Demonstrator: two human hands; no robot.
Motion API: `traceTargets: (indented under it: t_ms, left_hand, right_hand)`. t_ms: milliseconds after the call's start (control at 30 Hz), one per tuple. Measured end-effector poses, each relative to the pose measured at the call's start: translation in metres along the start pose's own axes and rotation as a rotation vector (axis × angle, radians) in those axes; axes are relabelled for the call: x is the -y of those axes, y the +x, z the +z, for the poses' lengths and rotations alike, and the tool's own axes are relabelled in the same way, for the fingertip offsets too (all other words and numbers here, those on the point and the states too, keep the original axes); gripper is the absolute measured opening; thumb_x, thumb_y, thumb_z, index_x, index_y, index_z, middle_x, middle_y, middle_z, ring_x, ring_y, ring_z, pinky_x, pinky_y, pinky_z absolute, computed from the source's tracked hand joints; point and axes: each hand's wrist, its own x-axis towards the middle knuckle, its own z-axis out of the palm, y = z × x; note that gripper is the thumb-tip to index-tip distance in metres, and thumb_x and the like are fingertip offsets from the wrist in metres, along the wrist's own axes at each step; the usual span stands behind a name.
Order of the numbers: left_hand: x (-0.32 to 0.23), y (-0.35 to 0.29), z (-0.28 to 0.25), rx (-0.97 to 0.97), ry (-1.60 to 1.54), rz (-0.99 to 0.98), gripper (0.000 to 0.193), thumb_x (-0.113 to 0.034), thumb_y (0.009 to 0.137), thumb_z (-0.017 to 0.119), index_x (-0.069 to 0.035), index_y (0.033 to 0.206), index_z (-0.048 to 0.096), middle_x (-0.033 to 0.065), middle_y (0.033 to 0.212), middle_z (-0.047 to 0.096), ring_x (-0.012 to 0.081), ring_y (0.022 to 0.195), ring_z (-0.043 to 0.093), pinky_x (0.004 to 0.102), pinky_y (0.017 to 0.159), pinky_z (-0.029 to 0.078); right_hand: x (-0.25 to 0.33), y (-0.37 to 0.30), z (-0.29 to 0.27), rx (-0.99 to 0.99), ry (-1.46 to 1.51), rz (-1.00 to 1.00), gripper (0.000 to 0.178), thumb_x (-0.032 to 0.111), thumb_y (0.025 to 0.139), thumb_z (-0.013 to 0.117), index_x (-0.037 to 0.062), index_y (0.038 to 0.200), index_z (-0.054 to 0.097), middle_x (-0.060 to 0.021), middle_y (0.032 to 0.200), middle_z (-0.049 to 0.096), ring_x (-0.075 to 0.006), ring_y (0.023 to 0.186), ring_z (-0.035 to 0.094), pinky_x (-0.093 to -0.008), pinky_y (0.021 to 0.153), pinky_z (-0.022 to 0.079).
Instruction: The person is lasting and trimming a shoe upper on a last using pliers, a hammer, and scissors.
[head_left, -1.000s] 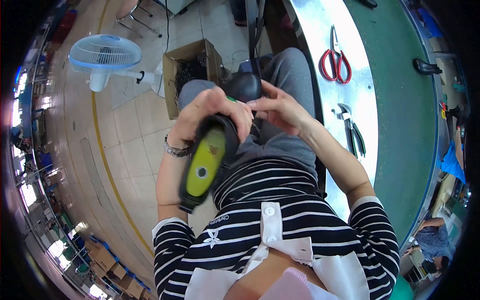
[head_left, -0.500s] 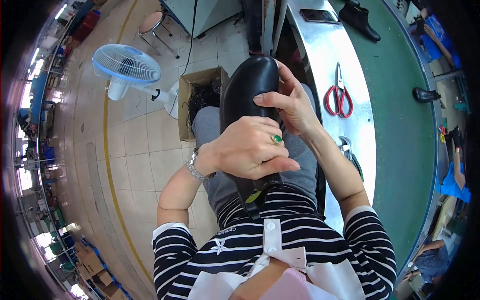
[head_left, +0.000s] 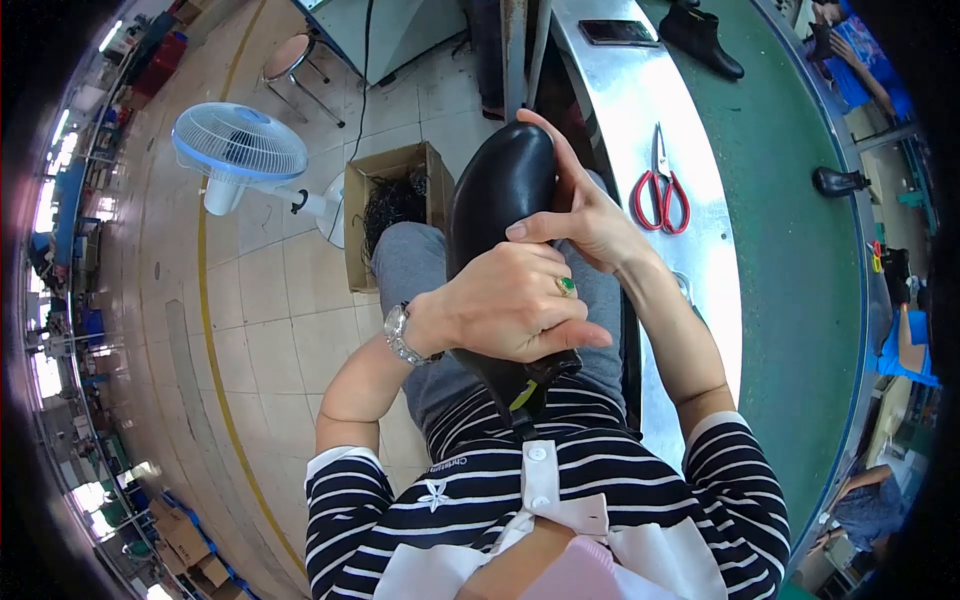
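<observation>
Over my lap I hold a black ankle boot [head_left: 498, 185], its rounded toe pointing away from me and its shaft end close to my striped top. My left hand [head_left: 515, 305] lies across the middle of the boot, fingers curled over it, knuckles up. On the right side of the toe, my right hand [head_left: 588, 225] grips it with the thumb on the upper; most of its other fingers are behind the boot. A bit of yellow-green shows at the shaft opening. Whatever the left fingers press on is hidden.
On the metal bench edge at right lie red-handled scissors [head_left: 661, 190] and a phone [head_left: 618, 33]. Another black boot [head_left: 702, 42] stands on the green bench top [head_left: 790, 300]. At left are a cardboard box [head_left: 358, 245] with black scraps, a fan [head_left: 240, 145] and a stool [head_left: 288, 58].
The view has shifted slightly, so the bench and fan sit farther left. The right fingers have straightened a little along the toe. Both hands keep hold of the boot.
</observation>
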Motion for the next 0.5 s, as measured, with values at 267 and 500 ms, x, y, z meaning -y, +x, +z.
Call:
traceTargets:
  t_ms: [267, 500]
  left_hand:
    - [0.000, 0.008, 0.003, -0.025, 0.082, 0.076, 0.050, -0.044, 0.088, 0.061, -0.009, 0.053, 0.056, 0.0075, 0.054, 0.054, 0.0218, 0.055, 0.056, 0.0311, 0.060, 0.046]
    - [-0.002, 0.020, -0.026, -0.364, -0.084, -0.052, 0.052, -0.026, 0.070, 0.084, -0.004, 0.112, 0.061, 0.0098, 0.110, 0.065, 0.0263, 0.111, 0.058, 0.0429, 0.104, 0.038]
  right_hand:
    - [-0.007, -0.004, 0.002, -0.111, 0.021, -0.199, 0.087, -0.003, 0.061, 0.080, 0.0072, 0.136, 0.037, -0.0083, 0.110, 0.057, -0.0184, 0.101, 0.061, -0.0323, 0.089, 0.051]
    - [0.006, -0.007, -0.020, -0.281, 0.108, -0.227, 0.064, 0.005, 0.071, 0.075, 0.0064, 0.127, 0.044, -0.0085, 0.103, 0.062, -0.0173, 0.093, 0.063, -0.0308, 0.082, 0.051]
